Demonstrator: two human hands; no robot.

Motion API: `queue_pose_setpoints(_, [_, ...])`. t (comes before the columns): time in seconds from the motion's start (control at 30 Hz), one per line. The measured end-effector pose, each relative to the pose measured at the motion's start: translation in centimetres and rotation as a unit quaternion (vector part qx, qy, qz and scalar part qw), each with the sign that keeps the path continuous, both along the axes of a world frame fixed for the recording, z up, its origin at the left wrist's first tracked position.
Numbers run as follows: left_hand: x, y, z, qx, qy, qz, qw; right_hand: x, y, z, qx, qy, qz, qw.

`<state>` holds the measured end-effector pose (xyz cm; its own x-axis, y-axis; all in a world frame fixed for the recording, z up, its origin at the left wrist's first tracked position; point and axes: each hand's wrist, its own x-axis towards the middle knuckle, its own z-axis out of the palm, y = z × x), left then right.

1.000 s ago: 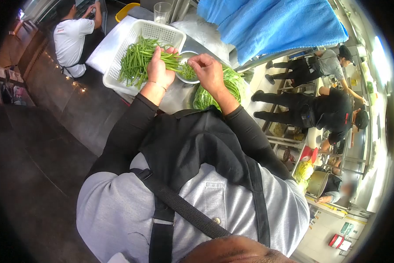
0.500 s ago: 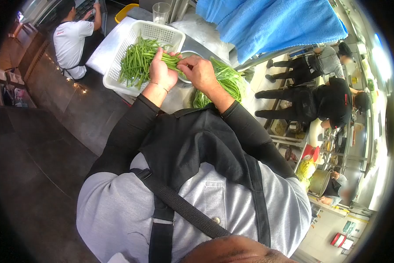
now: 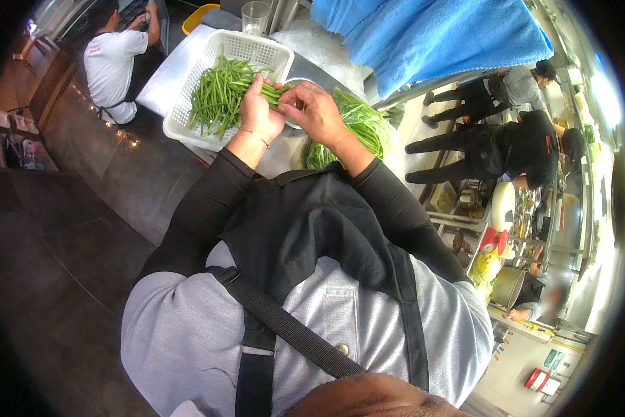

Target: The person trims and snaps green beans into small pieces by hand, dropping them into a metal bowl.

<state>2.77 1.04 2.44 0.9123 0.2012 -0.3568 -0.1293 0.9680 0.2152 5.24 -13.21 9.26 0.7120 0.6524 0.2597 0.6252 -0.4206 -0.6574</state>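
Observation:
My left hand [image 3: 260, 117] is wrapped round a bunch of green beans, its thumb pointing up, at the near right edge of the white perforated basket [image 3: 177, 131]. Many more green beans [image 3: 215, 97] lie heaped in that basket. Close by on the right, my right hand [image 3: 316, 111] has thumb and fingers pinched at the tips of the held beans. A round bowl [image 3: 297, 82] is partly hidden behind my right hand. Beside it lies a clear plastic bag of green beans [image 3: 361, 128].
A clear glass [image 3: 255, 17] stands behind the basket, with crumpled clear plastic [image 3: 319, 48] beside it. Blue cloths [image 3: 430, 38] hang at the upper right. One person [image 3: 118, 66] crouches at the left; several others work along the counter on the right.
My right hand's fingers have shifted slightly at the bean tips, and my left hand has moved a little to the right. People on the right have changed posture.

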Motion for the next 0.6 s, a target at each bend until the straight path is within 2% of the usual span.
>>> queue_pose_setpoints(0.17, [0.0,0.0,0.3,-0.009,0.032,-0.013,0.999,0.2,-0.4,-0.5,0.012,-0.006,0.031,0.999])
queue_pose_setpoints(0.27, [-0.1,0.1,0.1,0.007,0.039,-0.042,0.998,0.1,-0.6,0.2,-0.017,0.029,0.025,0.999])
queue_pose_setpoints(0.37, [-0.5,0.2,0.4,0.016,0.03,-0.065,0.997,0.4,-0.9,-0.7,0.012,-0.003,0.038,0.999])
queue_pose_setpoints(0.43, [-0.5,0.7,0.1,0.001,0.009,-0.098,0.995,0.7,-1.1,-1.4,0.086,0.044,0.05,0.994])
queue_pose_setpoints(0.6, [-0.5,1.2,-0.3,0.005,-0.021,-0.111,0.994,1.0,-1.7,-1.9,0.096,0.129,0.028,0.987])
